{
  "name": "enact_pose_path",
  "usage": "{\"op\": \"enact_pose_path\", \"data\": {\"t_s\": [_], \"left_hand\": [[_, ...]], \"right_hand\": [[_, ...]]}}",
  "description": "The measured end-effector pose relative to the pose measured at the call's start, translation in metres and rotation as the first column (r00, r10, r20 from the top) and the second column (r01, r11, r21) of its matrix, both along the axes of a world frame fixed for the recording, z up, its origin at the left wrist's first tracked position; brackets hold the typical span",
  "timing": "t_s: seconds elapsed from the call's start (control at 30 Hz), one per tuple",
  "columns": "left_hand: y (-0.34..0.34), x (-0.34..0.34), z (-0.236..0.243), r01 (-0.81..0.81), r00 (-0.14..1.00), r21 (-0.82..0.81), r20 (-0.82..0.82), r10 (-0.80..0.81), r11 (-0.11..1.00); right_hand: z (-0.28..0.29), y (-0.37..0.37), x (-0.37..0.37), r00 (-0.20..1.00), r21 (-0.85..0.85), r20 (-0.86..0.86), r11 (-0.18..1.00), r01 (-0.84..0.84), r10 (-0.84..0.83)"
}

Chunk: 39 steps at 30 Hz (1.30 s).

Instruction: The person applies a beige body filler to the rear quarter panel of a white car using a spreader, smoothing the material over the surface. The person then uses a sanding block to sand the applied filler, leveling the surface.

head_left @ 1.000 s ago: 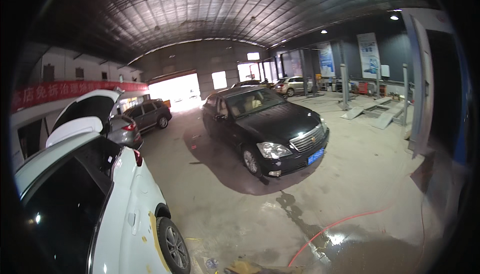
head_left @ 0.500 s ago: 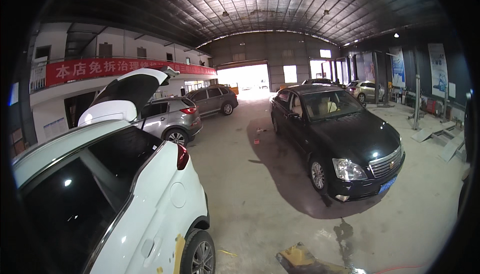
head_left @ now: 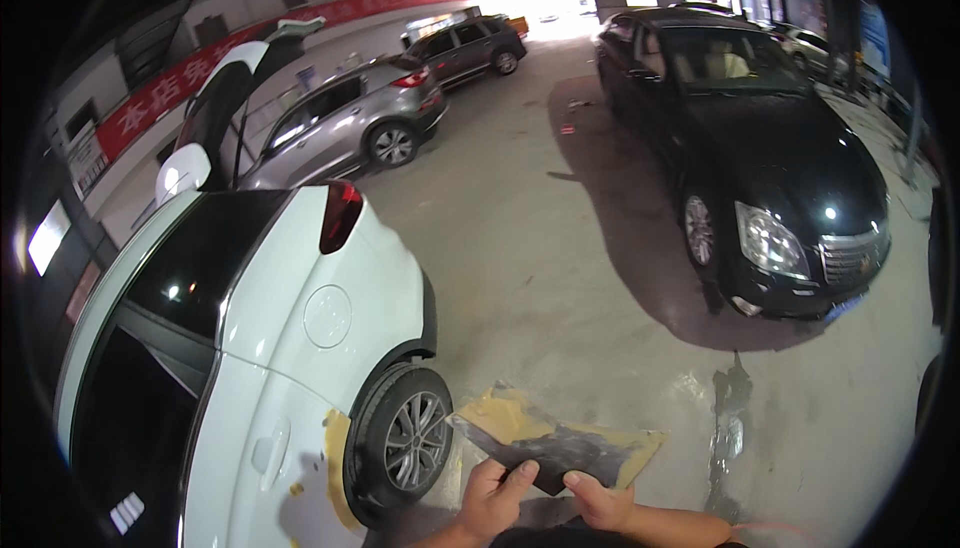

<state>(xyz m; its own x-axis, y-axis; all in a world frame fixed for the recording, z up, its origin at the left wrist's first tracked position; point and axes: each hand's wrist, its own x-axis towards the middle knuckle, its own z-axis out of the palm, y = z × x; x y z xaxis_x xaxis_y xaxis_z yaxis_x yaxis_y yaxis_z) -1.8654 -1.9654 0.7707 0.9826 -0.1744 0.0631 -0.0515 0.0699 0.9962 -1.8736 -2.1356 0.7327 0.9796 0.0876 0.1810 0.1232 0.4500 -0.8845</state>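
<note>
My left hand (head_left: 494,500) and my right hand (head_left: 602,503) both grip the near edge of a thin dark sheet smeared with yellow filler (head_left: 572,456). Each thumb lies on top of it, and the fingers beneath are hidden. The sheet is held out over the floor, just right of the rear wheel (head_left: 415,428) of a white car (head_left: 255,348). Yellow filler (head_left: 338,468) covers the door edge along that wheel arch, with small yellow spots on the door beside it.
Ahead to the right a black car (head_left: 770,168) is parked facing me. A silver car (head_left: 345,118) and a dark grey car (head_left: 465,53) stand beyond the white car's raised tailgate (head_left: 225,98). A wet streak (head_left: 733,398) marks the floor to the right.
The view has tilted down and turned left. Both hands have come into sight, and the smeared sheet, earlier at the lower edge, now shows higher up between them.
</note>
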Motion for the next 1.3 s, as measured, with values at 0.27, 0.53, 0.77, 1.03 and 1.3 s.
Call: {"op": "enact_pose_path", "data": {"t_s": [0.27, 0.53, 0.77, 1.03, 1.3], "left_hand": [[-0.019, 0.053, 0.035, -0.494, 0.862, -0.029, -0.146, 0.485, 0.869], [-0.034, 0.079, 0.011, -0.45, 0.883, 0.055, 0.174, 0.436, 0.891], [-0.03, 0.097, -0.001, -0.506, 0.846, 0.208, 0.307, 0.436, 0.837], [-0.008, 0.113, 0.004, -0.574, 0.765, -0.067, 0.311, 0.564, 0.816], [0.023, 0.111, 0.005, -0.569, 0.743, -0.335, 0.181, 0.645, 0.751]], "right_hand": [[0.014, -0.069, 0.125, 0.998, -0.248, -0.025, 0.967, -0.055, 0.051], [0.02, -0.078, 0.177, 0.993, -0.133, 0.053, 0.987, -0.096, 0.103], [0.038, -0.062, 0.186, 0.901, -0.421, 0.402, 0.907, 0.022, 0.164], [0.032, -0.03, 0.181, 0.776, -0.669, 0.535, 0.728, 0.149, 0.334], [-0.01, -0.035, 0.181, 0.995, -0.866, 0.001, 0.498, -0.047, 0.096]]}}
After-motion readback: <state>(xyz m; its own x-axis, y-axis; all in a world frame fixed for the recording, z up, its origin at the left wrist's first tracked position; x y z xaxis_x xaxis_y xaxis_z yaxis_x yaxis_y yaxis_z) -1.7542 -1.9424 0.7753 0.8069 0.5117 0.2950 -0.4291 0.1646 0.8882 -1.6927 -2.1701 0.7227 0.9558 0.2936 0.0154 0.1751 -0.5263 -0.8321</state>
